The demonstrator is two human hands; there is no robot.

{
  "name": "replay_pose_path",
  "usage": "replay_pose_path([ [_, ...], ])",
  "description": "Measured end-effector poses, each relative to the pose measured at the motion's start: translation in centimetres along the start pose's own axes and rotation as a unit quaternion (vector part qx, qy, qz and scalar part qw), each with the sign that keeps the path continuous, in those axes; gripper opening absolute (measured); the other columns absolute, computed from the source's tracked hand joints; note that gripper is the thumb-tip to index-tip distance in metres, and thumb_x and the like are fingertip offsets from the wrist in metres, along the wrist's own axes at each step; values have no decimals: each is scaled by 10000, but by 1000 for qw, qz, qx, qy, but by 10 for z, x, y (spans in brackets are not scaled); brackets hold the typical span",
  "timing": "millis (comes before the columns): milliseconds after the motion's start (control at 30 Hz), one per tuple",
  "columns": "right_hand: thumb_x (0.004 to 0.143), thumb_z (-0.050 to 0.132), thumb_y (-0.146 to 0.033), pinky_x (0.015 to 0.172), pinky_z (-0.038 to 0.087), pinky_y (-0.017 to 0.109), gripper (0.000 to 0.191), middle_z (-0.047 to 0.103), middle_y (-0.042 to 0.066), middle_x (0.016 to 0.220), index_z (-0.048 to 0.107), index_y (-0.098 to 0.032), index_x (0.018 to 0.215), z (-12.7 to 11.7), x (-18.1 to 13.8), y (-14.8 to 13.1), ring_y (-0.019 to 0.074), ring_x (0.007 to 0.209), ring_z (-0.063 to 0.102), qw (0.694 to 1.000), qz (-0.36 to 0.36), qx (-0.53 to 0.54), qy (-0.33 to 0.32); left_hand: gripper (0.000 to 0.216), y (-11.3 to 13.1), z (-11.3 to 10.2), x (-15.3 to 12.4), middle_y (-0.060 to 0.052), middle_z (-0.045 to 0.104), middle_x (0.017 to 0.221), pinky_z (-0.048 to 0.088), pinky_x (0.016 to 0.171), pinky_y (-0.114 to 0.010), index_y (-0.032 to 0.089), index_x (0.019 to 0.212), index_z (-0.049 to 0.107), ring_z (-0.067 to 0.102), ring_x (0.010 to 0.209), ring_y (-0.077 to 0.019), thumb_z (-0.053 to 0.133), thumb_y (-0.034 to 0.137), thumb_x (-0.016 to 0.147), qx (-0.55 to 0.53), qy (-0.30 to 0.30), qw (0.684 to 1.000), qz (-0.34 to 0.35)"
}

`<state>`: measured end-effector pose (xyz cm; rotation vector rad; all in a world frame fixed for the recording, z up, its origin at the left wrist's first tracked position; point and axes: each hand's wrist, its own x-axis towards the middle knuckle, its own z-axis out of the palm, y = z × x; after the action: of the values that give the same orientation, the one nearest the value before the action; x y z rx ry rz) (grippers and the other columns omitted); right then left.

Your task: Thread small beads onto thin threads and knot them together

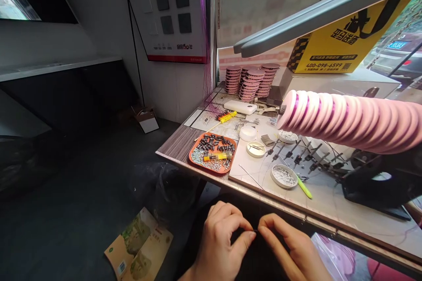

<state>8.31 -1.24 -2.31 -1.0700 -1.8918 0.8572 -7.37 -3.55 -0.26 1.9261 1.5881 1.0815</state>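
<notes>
My left hand (224, 238) is in front of the table edge, thumb and forefinger pinched together. Close beside it, my right hand (286, 242) pinches too, the two sets of fingertips nearly meeting. A tiny dark sliver shows at the left fingertips; what either hand holds is too small to name. Beyond the hands, an orange tray (192, 163) bears dark beads, small silvery pieces and a yellow-labelled tube (218, 156). To its right, a white dish (284, 176) of small white pieces stands near a green pen-like tool (304, 188). A thin rod (251, 177) lies between them.
A row of pink discs (349, 118) on a shaft juts over the table's right side. Stacked pink spools (252, 82) stand at the back. A grey lamp arm (316, 13) crosses above, before a yellow box (349, 39). Flattened cardboard (140, 246) lies at lower left.
</notes>
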Motion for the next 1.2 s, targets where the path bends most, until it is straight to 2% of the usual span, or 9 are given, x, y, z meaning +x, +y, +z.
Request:
replay_pose_path([
  [167,895,454,-378,523,443,155,248,534,-33,617,542,-206,739,-1,-2,1,112,534,520,998,43,36,-3,71,-2,3,1,-28,631,656,433,647,-292,161,687,665,566,678,-181,704,115,649,-156,7,983,-94],
  [267,873,471,-443,474,404,164,299,456,-42,587,531,-200,711,0,-3,-2,108,505,448,988,118,90,29,192,-5,10,0,0,630,644,441,648,-253,167,768,677,565,648,-148,763,187,597,-360,23,915,-181],
  [333,849,492,-486,434,364,167,330,405,-47,574,523,-198,692,2,-3,-4,103,491,395,977,153,139,45,173,-6,16,1,3,623,618,432,628,-235,163,713,687,551,629,-137,773,262,600,-422,47,888,-176],
  [633,827,508,-502,474,358,172,357,422,-51,574,521,-193,648,13,-1,-10,104,516,400,975,146,153,61,224,-3,33,4,-4,580,565,409,567,-240,160,572,686,509,565,-129,761,364,626,-396,109,905,-110],
  [767,888,454,-387,483,413,148,262,502,-50,588,533,-210,713,11,-4,1,102,512,490,992,82,90,41,179,-2,29,5,-3,580,554,408,565,-238,158,556,670,514,562,-132,761,293,631,-339,128,928,-84],
  [867,909,438,-279,583,488,138,127,622,-26,760,552,-235,943,7,-6,14,113,640,620,999,-29,-22,27,164,-1,22,9,3,568,548,400,561,-235,155,538,643,507,557,-130,740,238,641,-311,139,935,-102],
  [967,889,477,-249,726,515,211,256,644,26,883,483,-202,1141,5,-7,23,157,793,651,979,-128,-149,62,173,-1,17,11,15,545,539,394,559,-232,153,521,608,495,553,-125,708,207,651,-317,134,928,-140],
  [1100,882,488,-192,893,421,353,166,644,29,810,508,-165,1044,2,-4,27,175,759,641,947,-212,-221,92,203,-2,18,13,25,521,531,381,568,-232,151,509,573,473,555,-120,691,214,661,-331,112,920,-177],
  [1200,868,508,-154,877,378,383,79,637,15,765,531,-176,940,0,0,26,173,705,624,939,-229,-237,102,221,-4,19,12,27,514,535,374,572,-229,147,533,572,454,558,-115,691,263,678,-336,85,919,-190],
])
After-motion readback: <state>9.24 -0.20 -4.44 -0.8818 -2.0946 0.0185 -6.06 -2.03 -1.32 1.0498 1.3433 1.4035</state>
